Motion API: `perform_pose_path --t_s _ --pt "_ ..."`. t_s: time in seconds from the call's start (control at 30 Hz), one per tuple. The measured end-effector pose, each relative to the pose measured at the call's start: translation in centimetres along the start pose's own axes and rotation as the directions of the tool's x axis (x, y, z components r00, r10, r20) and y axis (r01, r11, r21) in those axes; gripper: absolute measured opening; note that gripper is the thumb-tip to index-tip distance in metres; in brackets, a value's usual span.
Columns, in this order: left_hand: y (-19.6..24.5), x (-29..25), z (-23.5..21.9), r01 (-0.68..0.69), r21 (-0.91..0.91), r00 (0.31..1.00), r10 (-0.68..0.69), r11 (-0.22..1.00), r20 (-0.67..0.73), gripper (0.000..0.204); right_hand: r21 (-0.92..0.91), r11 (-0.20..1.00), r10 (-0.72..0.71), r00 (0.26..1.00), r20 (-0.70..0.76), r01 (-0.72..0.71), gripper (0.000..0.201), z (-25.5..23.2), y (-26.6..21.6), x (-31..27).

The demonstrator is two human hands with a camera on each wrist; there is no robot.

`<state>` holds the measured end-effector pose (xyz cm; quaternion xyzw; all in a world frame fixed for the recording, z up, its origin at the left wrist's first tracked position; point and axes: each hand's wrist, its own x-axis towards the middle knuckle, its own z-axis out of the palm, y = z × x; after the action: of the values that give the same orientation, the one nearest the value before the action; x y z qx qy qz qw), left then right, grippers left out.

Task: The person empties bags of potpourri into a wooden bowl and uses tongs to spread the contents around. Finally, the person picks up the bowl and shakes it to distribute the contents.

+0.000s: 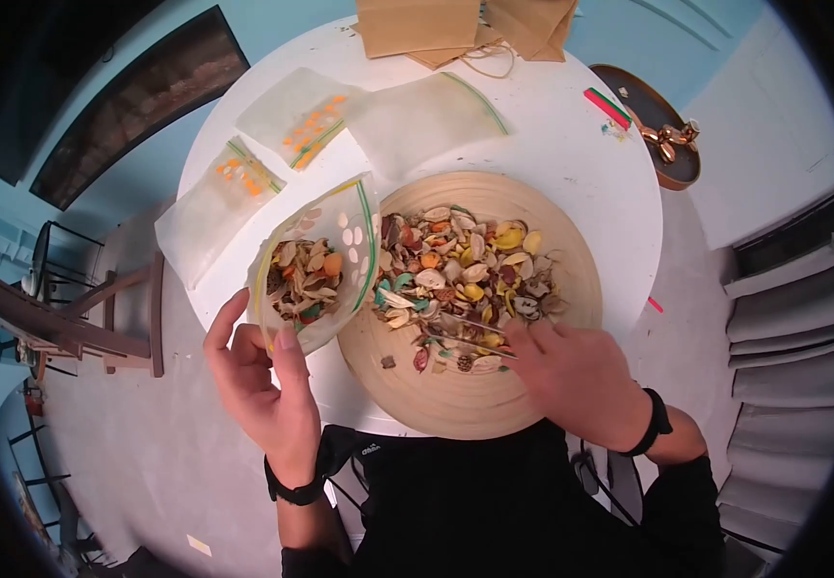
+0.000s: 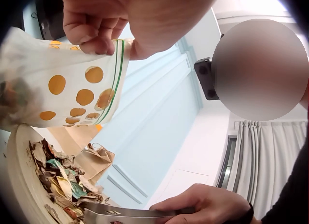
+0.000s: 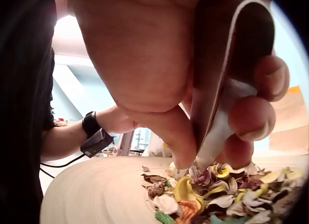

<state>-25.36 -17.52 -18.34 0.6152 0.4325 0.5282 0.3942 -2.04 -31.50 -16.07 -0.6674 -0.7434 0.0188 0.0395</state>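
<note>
My left hand [image 1: 277, 400] pinches the rim of a dotted zip bag [image 1: 357, 279] between thumb and fingers. Its mouth gapes, and dried potpourri [image 1: 303, 275] lies inside. The bag is tilted over the left edge of a round wooden tray [image 1: 388, 400]. Across the tray spreads a heap of mixed potpourri [image 1: 470, 260] in brown, yellow, orange and green pieces. My right hand [image 1: 576, 371] grips metal tongs [image 2: 128, 213] by their arms. Their tips are down among the pieces at the near side of the heap; the right wrist view shows the bent end [image 3: 251, 21] above my fingers.
Three flat zip bags [image 1: 426, 120] lie on the white round table [image 1: 581, 144] beyond the tray. Brown paper bags [image 1: 417, 29] stand at the far edge. To the right are a red and green strip [image 1: 608, 108] and a dark oval tray [image 1: 672, 173] with a shiny balloon-dog figure [image 1: 667, 142].
</note>
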Motion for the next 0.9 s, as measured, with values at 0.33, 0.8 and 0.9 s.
perform_pose_path --t_s 0.33,0.8,0.9 --pt "-0.4 -0.3 -0.1 -0.048 0.039 0.998 0.049 0.998 -0.044 0.042 -0.001 0.993 0.114 0.993 0.004 -0.114 0.045 -1.4 0.6 -4.3" --pt "0.4 -0.6 0.5 0.026 0.022 0.997 -0.024 0.999 -0.067 0.045 0.036 0.987 0.161 0.984 -0.083 -0.158 0.054 0.5 4.1 -3.1" --pt "0.4 -0.6 0.5 0.030 0.033 0.997 -0.027 0.999 -0.074 0.045 0.069 0.979 0.197 0.977 -0.084 -0.191 0.049 0.4 4.5 -2.6"
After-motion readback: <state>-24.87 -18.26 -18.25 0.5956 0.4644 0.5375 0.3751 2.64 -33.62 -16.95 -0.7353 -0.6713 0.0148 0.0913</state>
